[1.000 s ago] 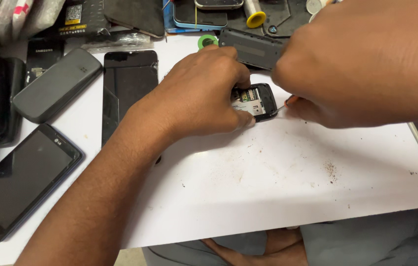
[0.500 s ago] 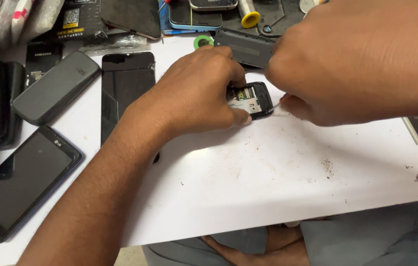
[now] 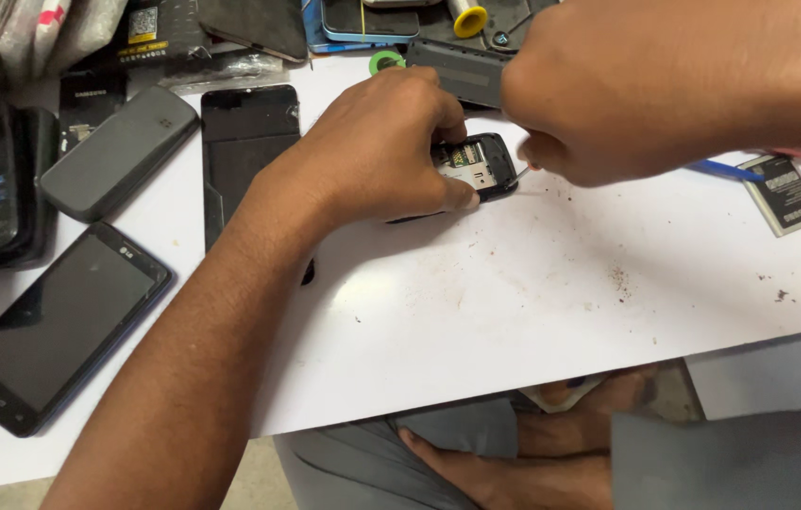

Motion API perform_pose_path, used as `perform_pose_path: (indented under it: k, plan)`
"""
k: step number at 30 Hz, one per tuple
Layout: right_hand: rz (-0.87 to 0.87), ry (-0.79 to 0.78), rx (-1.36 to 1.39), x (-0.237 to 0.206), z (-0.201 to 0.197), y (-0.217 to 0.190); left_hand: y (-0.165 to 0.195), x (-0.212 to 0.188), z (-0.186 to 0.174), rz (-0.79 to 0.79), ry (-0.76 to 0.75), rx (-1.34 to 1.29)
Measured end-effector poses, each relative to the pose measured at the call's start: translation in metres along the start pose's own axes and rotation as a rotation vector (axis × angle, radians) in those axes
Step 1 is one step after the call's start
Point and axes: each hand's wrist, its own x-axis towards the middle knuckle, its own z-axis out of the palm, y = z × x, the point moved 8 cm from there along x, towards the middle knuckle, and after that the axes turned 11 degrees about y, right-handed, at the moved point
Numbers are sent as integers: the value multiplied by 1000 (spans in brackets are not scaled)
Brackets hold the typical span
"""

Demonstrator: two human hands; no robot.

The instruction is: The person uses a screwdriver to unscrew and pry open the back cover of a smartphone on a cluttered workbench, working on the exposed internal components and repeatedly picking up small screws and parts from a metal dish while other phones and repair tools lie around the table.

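Under left hand (image 3: 377,151): opened phone (image 3: 474,168) pinned flat on white tabletop (image 3: 514,302), mostly covered, long axis unclear. Right hand (image 3: 646,80) closed on thin tool (image 3: 522,173); only tip visible, touching phone's right edge.

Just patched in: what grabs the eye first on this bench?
Centre top, the left hand pins a small opened phone to the white tabletop while the right hand brings a thin tool tip to its edge. At far left lies a black smartphone, screen up.
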Motion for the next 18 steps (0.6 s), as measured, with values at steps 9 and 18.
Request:
perform_pose_path:
  k: [9,18]
  plan:
    - [22,52,68,-7,2,7,1,2,-3,-1,-1,-38]
    - [-21,50,45,-5,3,8,3,5,0,75,17,3]
